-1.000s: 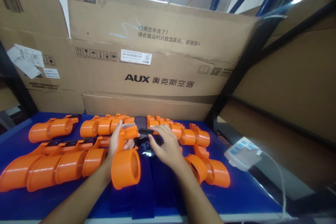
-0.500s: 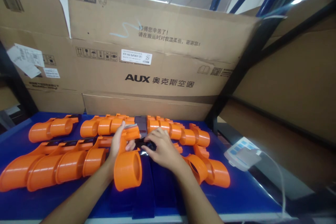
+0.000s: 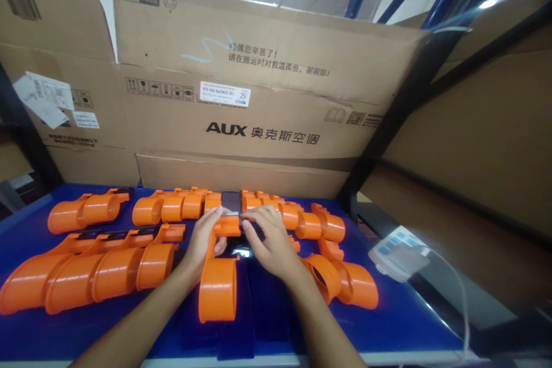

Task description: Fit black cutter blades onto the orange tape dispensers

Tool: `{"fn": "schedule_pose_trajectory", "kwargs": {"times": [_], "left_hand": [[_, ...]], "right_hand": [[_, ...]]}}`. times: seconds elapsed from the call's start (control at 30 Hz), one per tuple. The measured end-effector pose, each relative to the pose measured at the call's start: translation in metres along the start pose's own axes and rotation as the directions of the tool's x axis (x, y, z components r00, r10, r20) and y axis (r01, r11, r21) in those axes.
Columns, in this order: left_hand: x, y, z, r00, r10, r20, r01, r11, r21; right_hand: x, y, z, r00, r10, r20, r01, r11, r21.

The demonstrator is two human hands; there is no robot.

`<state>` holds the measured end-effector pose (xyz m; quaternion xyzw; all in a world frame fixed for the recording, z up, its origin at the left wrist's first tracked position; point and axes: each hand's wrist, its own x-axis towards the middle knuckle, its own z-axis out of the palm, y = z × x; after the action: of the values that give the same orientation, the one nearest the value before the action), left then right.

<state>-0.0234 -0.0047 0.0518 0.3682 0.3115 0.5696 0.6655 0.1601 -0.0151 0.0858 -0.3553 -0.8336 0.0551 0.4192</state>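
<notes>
My left hand (image 3: 203,240) is closed around the upper bar of an orange plastic holder (image 3: 217,293). The holder's wide ring hangs below the hand, its opening turned to the right. At the right end of that bar, my right hand (image 3: 271,241) has its fingers bent and the thumb close to them. Its fingertips meet the bar's end; whatever small thing they pinch, if any, is hidden. Just below the hands lies a small shiny item (image 3: 242,252) among dark things that I cannot make out. A dark rectangular object (image 3: 232,201) stands behind the hands.
Several orange holders (image 3: 116,273) lie in rows on the blue table surface (image 3: 164,328), left and right of my hands. A white power strip (image 3: 399,250) with a cable sits at the right edge. A large cardboard box (image 3: 241,155) walls off the back, beside a dark rack post (image 3: 388,109).
My left hand has moved the orange holder slightly right and turned it. My right hand has lifted from the dark things and now meets the bar's end.
</notes>
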Motion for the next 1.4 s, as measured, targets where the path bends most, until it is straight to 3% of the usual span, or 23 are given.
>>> {"fn": "schedule_pose_trajectory", "kwargs": {"times": [0.1, 0.57, 1.17, 1.3, 1.4], "left_hand": [[-0.005, -0.004, 0.004, 0.998, 0.065, 0.02, -0.066, 0.994, 0.083], [-0.012, -0.005, 0.009, 0.989, 0.112, 0.092, -0.125, 0.982, 0.141], [-0.015, 0.006, 0.015, 0.981, 0.194, -0.003, -0.191, 0.969, 0.154], [-0.008, 0.009, 0.005, 0.981, 0.195, 0.002, -0.194, 0.974, 0.119], [-0.003, 0.015, -0.004, 0.984, 0.174, 0.036, -0.174, 0.985, 0.003]], "right_hand": [[0.0, -0.002, 0.0, 1.0, -0.001, -0.024, 0.002, 0.999, 0.042], [0.0, 0.0, 0.005, 0.989, 0.08, -0.126, -0.054, 0.979, 0.195], [0.004, -0.004, 0.008, 0.944, 0.187, -0.273, -0.103, 0.95, 0.296], [0.004, 0.005, 0.003, 0.893, 0.279, -0.354, -0.161, 0.931, 0.329], [0.003, 0.015, -0.005, 0.78, 0.382, -0.495, -0.199, 0.902, 0.383]]}}
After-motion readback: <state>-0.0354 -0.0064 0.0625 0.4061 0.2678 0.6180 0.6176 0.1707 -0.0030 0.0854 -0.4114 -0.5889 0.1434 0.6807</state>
